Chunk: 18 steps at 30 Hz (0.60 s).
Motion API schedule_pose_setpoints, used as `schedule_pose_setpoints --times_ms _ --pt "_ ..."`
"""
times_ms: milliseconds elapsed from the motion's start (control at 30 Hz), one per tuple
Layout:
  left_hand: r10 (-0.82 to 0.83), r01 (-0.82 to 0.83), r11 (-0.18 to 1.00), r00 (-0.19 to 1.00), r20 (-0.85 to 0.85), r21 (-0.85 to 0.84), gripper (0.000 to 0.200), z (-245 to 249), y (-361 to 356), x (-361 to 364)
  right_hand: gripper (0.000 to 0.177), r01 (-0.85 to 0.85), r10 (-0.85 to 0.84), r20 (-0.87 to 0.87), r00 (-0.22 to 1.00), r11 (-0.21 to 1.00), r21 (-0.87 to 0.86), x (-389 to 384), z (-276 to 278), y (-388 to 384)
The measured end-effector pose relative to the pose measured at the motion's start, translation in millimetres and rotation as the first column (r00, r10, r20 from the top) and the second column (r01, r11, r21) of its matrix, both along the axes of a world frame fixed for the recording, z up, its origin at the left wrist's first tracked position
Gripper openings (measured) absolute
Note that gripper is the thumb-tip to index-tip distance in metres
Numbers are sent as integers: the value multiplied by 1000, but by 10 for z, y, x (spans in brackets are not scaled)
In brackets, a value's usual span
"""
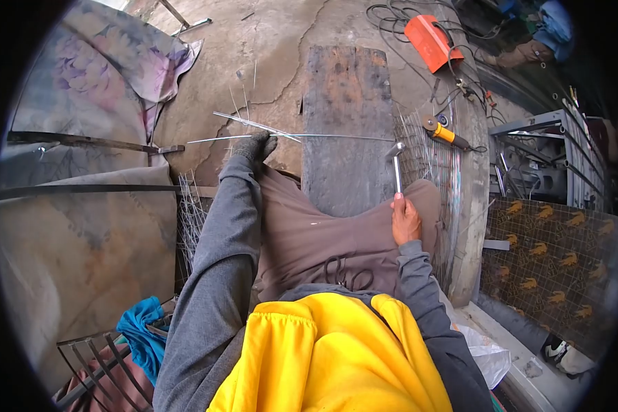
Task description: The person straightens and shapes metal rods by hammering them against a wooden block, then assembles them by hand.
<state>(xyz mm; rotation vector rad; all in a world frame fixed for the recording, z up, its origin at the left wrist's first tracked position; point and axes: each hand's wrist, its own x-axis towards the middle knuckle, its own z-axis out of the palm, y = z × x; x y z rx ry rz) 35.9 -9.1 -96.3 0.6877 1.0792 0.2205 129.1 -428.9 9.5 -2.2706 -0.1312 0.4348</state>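
My left hand (257, 148), in a dark glove, is closed around a thin metal rod (350, 136). The rod runs crosswise over a worn wooden board (347, 89), its right end close to the board's right edge. In my bare right hand (406, 221) is a hammer (397, 175), gripped by its metal handle. The hammer's head is up near the rod's right end, overlapping the board's edge in this view. A few more thin rods (244, 121) lie on the floor just beyond my left hand.
To the right, a yellow angle grinder (446, 132) lies on wire mesh (419, 147). Behind it are an orange box-like case (432, 42) and black cables (384, 19). Floral cloth sheets (89, 240) hang at left; metal frames (549, 137) and a patterned panel (553, 264) stand at right.
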Motion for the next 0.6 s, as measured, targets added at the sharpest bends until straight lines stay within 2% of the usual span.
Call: schedule_pose_setpoints --times_ms 133,233,400,433,500,533,600 --pt "26 -26 999 1000 -17 23 22 -8 -11 47 56 2 -2 -34 999 1000 2 24 -18 -3" --pt "40 -39 999 999 -24 37 22 5 -10 74 55 -21 16 -128 992 999 -34 50 72 66" --pt "42 -42 999 999 -18 25 18 26 -25 74 53 -70 70 7 998 997 19 147 297 332" --pt "35 -34 999 999 -12 32 18 36 -30 73 53 -71 71 5 997 997 19 166 270 390" --pt "19 -19 999 1000 3 49 18 48 -36 69 53 -74 58 165 985 993 90 209 182 479" --pt "11 -12 998 1000 13 57 18 58 -41 67 53 -75 59 168 984 993 91 243 105 486" --pt "2 -5 997 999 32 76 18 77 -50 60 54 -162 178 140 974 980 -115 319 4 520"
